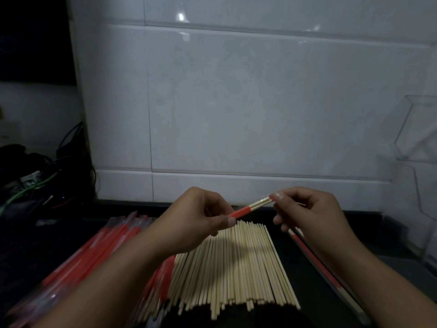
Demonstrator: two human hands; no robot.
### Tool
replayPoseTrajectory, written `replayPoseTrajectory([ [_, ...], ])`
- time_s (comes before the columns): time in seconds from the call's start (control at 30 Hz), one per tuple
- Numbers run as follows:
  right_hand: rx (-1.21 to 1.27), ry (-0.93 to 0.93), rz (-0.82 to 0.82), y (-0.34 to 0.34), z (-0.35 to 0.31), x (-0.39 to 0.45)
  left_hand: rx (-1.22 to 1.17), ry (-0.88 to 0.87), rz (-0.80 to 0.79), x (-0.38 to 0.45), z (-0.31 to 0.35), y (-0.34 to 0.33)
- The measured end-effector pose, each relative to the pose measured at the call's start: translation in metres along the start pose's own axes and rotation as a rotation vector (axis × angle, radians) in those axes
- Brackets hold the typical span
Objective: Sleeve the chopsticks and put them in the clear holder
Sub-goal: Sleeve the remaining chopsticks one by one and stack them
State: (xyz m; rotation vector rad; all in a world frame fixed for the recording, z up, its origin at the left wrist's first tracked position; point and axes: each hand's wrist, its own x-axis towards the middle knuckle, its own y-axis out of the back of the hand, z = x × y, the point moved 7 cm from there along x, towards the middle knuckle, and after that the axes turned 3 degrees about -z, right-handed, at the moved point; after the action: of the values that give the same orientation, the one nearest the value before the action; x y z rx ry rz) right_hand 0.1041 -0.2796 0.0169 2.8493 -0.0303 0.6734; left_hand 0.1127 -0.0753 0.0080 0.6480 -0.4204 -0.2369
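- The left hand (201, 216) is pinching the red end of a thin red-and-clear plastic sleeve (241, 212) between thumb and curled fingers; the right hand (305, 214) is gripping the pair of pale bamboo chopsticks (260, 202) at its fingertips, feeding them toward 8 o'clock into the sleeve, which is held above the bench.
- The pair is looking light, stiff and smooth, likely to slip or splay; holding close to the sleeve mouth seems the wise grip; the sleeve is flimsy and may buckle.
- On the dark bench (295, 256), a row of bare bamboo chopsticks (236, 268) is lying at 6 o'clock; a heap of empty red sleeves (94, 254) at 8 o'clock; sleeved pairs (319, 263) at 4 o'clock.
- The clear plastic holder (416, 129) is standing at 3 o'clock; nothing in it is showing.
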Motion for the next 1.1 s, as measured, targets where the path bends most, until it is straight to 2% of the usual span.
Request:
replayPoseTrajectory([
  [0.13,-0.005,-0.029,-0.009,-0.002,0.003,0.000,-0.002,-0.002,-0.016,0.000,0.000,-0.002],
  [0.33,0.106,-0.176,-0.033,0.002,0.013,0.002,0.011,-0.002,-0.008,-0.001,0.000,-0.001],
  [0.53,0.134,-0.267,-0.247,-0.007,0.014,-0.001,0.002,-0.018,-0.014,0.000,-0.001,0.002],
  [0.7,0.183,-0.243,-0.286,-0.011,0.020,0.001,-0.007,-0.019,-0.019,-0.001,0.001,0.001],
  [0.83,0.004,-0.157,-0.199,-0.013,0.022,0.000,0.011,-0.006,-0.019,-0.001,-0.001,0.000],
  [1.0,-0.017,-0.055,0.022,-0.004,0.018,0.002,0.009,0.009,0.006,0.000,-0.004,0.002],
  [1.1,-0.046,-0.040,0.092,0.005,0.018,0.005,0.008,0.017,0.000,0.000,-0.004,0.002],
])
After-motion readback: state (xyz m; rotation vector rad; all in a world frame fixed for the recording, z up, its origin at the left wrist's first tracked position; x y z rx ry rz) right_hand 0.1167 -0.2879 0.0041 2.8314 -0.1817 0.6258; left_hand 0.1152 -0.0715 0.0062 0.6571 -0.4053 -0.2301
